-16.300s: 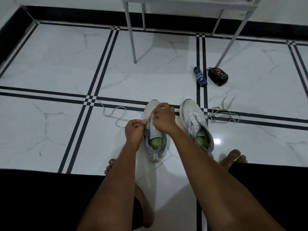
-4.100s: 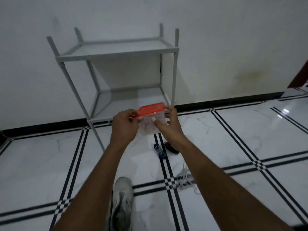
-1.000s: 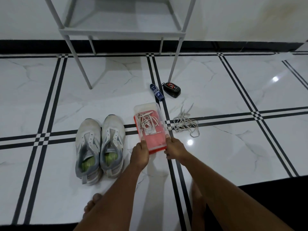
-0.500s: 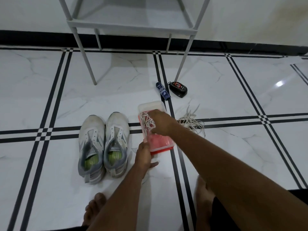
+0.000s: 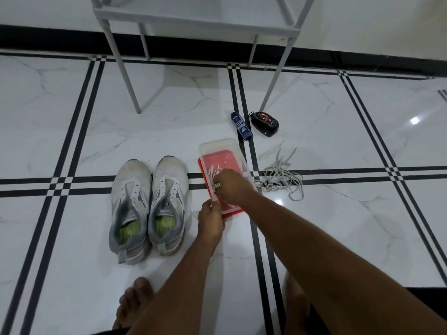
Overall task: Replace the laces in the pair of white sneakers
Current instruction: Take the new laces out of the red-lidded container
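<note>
A bare foot rests on the marble floor, nearest the camera and on the near side of the clear container. The left hand is at the container's near edge, fingers curled and pinching a white lace. The right hand is over the container's middle, fingers curled round the same lace. The container sits on its red lid. The 2 white sneakers stand side by side just left of the container, eyelets unlaced. A pile of loose grey laces lies just right of the container. Beyond the container lie a blue bottle and a black polish case. Farther beyond stands a grey rack.
</note>
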Demonstrator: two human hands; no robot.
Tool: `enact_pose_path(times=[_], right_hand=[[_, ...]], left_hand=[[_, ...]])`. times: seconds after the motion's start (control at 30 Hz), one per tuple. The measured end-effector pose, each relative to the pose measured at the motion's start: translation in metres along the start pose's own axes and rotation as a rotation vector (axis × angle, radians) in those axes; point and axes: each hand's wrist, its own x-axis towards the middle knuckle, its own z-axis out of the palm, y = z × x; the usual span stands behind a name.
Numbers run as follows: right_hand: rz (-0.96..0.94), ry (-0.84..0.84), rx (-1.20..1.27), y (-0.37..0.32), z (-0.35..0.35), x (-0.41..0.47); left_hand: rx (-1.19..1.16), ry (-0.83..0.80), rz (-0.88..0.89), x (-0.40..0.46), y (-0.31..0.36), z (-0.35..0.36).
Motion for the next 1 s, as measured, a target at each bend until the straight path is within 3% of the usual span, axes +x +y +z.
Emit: enact_pose_path(times=[0.2,0.27,0.33,0.43,0.53,0.6,0.7,0.83,1.0], right_hand=[[0.054,0.27,0.39,0.013,-0.053,-0.005],[0.084,0.277,0.558,0.016,-0.078,-0.018],[0.143,0.174,0.82,0.016,-0.101,-0.039],[0.196,-0.198,1.218,0.022,-0.121,-0.081],[0.22,-0.581,1.197,0.035,-0.11,-0.111],[0.305,-0.661,1.054,0.041,-0.081,-0.12],[0.402,-0.496,0.915,0.042,-0.028,-0.124],[0.462,-0.219,1.142,0.036,0.01,-0.127],[0.408,0.238,0.732,0.056,0.005,-0.129]], left_hand=[[0.097,0.047,0.045,0.012,0.027,-0.003],[0.18,0.111,0.088,0.004,0.039,-0.002],[0.337,0.222,0.157,-0.005,0.042,-0.001],[0.415,0.378,0.282,-0.019,0.038,0.001],[0.154,0.277,0.134,-0.026,0.042,0.0],[-0.008,0.128,-0.021,-0.027,0.043,-0.003],[0.208,0.011,0.014,-0.025,0.031,-0.013],[0.674,0.065,0.269,-0.019,0.009,-0.021],[1.081,0.096,0.499,-0.02,-0.007,-0.018]])
